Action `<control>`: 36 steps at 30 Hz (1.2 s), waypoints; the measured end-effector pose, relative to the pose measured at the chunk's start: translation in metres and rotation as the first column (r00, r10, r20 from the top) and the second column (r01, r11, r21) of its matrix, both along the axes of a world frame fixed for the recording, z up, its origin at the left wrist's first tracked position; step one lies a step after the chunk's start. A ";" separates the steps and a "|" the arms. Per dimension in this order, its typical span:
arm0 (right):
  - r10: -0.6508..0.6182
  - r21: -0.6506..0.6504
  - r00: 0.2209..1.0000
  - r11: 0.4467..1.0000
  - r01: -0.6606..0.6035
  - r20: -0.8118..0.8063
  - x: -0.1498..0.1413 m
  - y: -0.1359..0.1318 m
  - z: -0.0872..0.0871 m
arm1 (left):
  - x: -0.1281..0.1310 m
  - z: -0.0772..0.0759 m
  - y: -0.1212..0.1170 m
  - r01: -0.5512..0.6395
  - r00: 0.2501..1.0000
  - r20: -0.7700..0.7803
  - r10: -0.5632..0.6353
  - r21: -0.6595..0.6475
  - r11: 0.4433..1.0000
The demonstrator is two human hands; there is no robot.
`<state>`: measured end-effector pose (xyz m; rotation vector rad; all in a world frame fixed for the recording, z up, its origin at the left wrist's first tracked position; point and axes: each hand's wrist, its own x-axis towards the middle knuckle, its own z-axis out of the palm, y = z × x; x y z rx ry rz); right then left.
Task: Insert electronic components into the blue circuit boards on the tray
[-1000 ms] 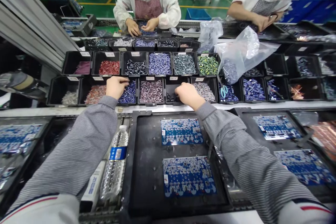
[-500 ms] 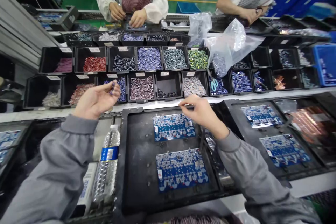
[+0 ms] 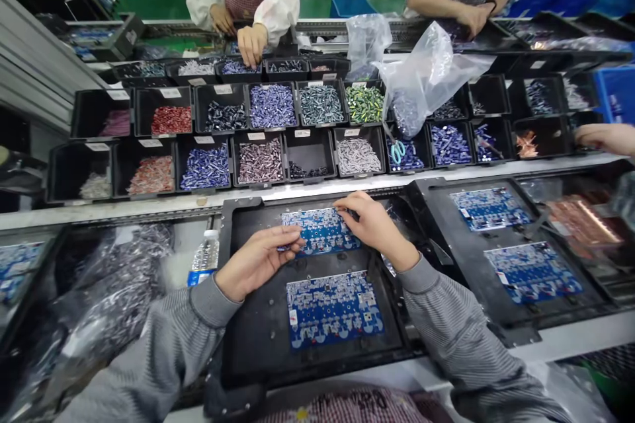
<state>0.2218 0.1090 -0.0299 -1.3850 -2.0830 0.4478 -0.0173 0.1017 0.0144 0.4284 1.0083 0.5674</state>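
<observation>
Both of my hands rest on the far blue circuit board (image 3: 317, 230) in a black tray (image 3: 258, 330). My left hand (image 3: 255, 261) pinches small parts at the board's left edge, fingers curled. Over the board's right part, my right hand (image 3: 370, 221) has its fingers bent and pressed down; what they hold is hidden. A second blue board (image 3: 333, 307) lies nearer to me in the same tray. Beyond the tray stand rows of black bins with small components: blue ones (image 3: 205, 168), grey-pink ones (image 3: 260, 160), and a nearly empty bin (image 3: 310, 162).
A water bottle (image 3: 202, 258) lies left of the tray. Another tray with two blue boards (image 3: 501, 225) sits to the right. Clear plastic bags (image 3: 426, 79) lie over the far bins. Two people work across the bench; another person's hand (image 3: 602, 137) reaches in at right.
My hands left the bins, the left carrying blue parts, and came down onto the far board. The view shifted, and a hand appeared at the right edge.
</observation>
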 end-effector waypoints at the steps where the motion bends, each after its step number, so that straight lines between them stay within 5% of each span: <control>1: 0.004 0.011 1.000 1.000 -0.005 0.028 0.000 0.001 -0.001 | 0.001 -0.002 -0.002 0.025 1.000 0.002 -0.025 0.002 1.000; 6: -0.007 0.077 0.991 0.997 -0.004 0.133 0.005 -0.007 0.010 | 0.002 -0.006 -0.014 0.143 0.990 -0.006 -0.143 0.037 0.989; 9: -0.102 0.053 0.985 0.994 0.095 0.138 0.012 -0.041 0.031 | -0.002 -0.006 -0.026 0.172 0.985 -0.019 -0.171 0.056 0.984; 12: -0.051 -0.050 0.965 0.997 0.066 0.255 0.014 -0.087 0.042 | -0.006 -0.004 -0.040 0.193 0.981 -0.022 -0.192 0.049 0.980; 16: -0.111 -0.095 0.977 0.987 0.129 0.180 0.003 -0.118 0.036 | -0.006 -0.003 -0.059 0.252 0.968 -0.026 -0.251 0.047 0.967; 21: -0.203 -0.024 0.977 0.979 0.205 0.061 -0.019 -0.111 0.023 | -0.004 -0.009 -0.075 0.298 0.954 -0.035 -0.296 0.050 0.953; 29: 0.062 -0.005 0.987 0.998 -0.063 -0.147 -0.058 -0.149 0.032 | -0.007 -0.010 -0.094 0.326 0.946 -0.020 -0.325 0.061 0.944; 36: 0.066 -0.029 0.976 0.997 -0.073 -0.205 -0.071 -0.163 0.026 | -0.014 -0.005 -0.097 0.341 0.940 -0.061 -0.336 0.132 0.931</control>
